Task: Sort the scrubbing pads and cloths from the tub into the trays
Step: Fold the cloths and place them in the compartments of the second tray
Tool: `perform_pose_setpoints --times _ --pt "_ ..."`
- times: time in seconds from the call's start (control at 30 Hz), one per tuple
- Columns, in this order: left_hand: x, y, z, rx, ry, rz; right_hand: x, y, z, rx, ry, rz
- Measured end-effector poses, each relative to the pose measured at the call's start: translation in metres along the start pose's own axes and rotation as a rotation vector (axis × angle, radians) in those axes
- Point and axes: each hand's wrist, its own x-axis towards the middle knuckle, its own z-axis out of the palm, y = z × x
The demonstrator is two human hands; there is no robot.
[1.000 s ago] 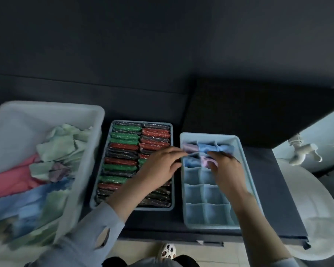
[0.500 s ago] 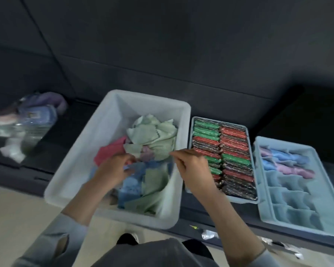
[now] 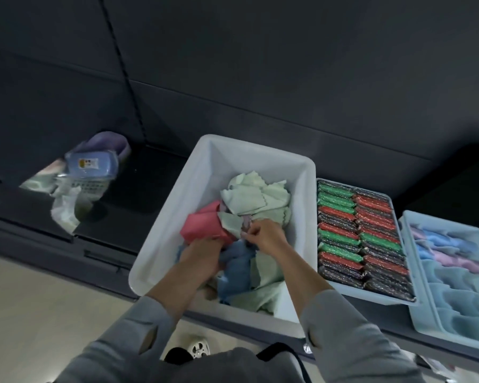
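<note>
A small purple cloth [image 3: 246, 223] is pinched by the right hand [image 3: 263, 237] in the tub [image 3: 166, 230], probably headed for the divided tray [image 3: 415, 305]. The left hand [image 3: 202, 251] is buried among blue cloths [image 3: 237, 268]; its grip can't be made out.

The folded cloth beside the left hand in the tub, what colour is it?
Pinkish red: the folded cloth sits just beyond the left hand in the white plastic tub; head view.

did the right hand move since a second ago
Yes. The right hand went left, from the compartment tray over the pad tray into the white tub, where it pinches a cloth.
</note>
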Motion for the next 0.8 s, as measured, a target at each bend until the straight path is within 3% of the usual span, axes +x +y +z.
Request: perform_pose_setpoints --times 0.1,0.2,0.3,0.37,0.47,0.6,0.8 --pt "-0.002 -0.004 -0.001 -0.115 0.048 -0.014 -0.008 -0.003 -0.021 0.201 0.134 -0.002" --pt "-0.005 -0.004 -0.009 -0.224 0.369 0.027 -0.027 -0.008 -0.060 0.570 0.244 -0.064" --pt "-0.007 0.007 -0.033 -0.461 0.608 0.201 -0.050 -0.013 -0.103 0.763 0.184 -0.152" --pt "-0.013 0.024 -0.058 -0.606 0.608 0.384 -0.062 -0.016 -0.127 0.779 0.130 -0.197" --pt "-0.020 0.053 -0.093 -0.615 0.536 0.580 -0.078 -0.023 -0.156 0.793 0.111 -0.253" --pt "-0.033 0.081 -0.120 -0.821 0.342 0.619 -0.093 -0.034 -0.181 0.798 0.202 -0.297" --pt "-0.044 0.111 -0.120 -0.704 0.522 0.653 -0.105 -0.046 -0.197 0.879 0.276 -0.333"
